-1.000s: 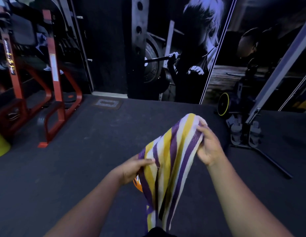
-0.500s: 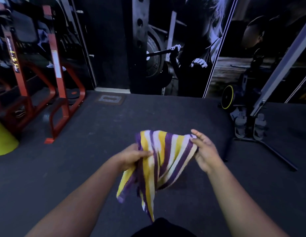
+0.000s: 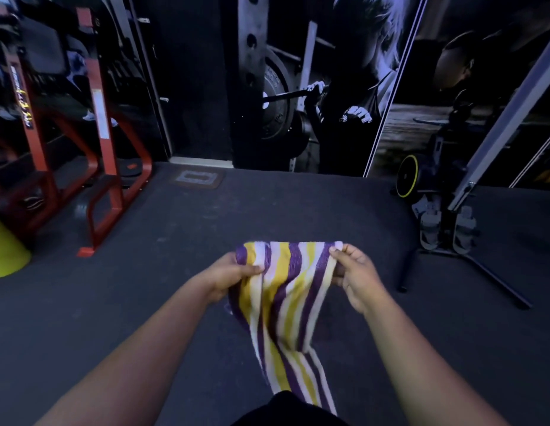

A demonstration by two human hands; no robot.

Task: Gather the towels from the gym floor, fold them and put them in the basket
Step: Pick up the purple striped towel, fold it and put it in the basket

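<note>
A towel striped in purple, yellow and white hangs in front of me above the dark gym floor. My left hand pinches its upper left corner. My right hand pinches the upper right corner, so the top edge is stretched level between them. The rest of the cloth drops toward my body and narrows near the bottom of the view. No basket is in sight.
A red steel rack stands at the left, with a yellow-green cone beside it. A black stand with a yellow-rimmed wheel and long floor legs sits at the right. A wall mural runs along the back. Dark rubber floor lies all around.
My hands lowered and drew apart, spreading the bunched towel so its top edge is now flat and level. The lower part swung down toward me.
</note>
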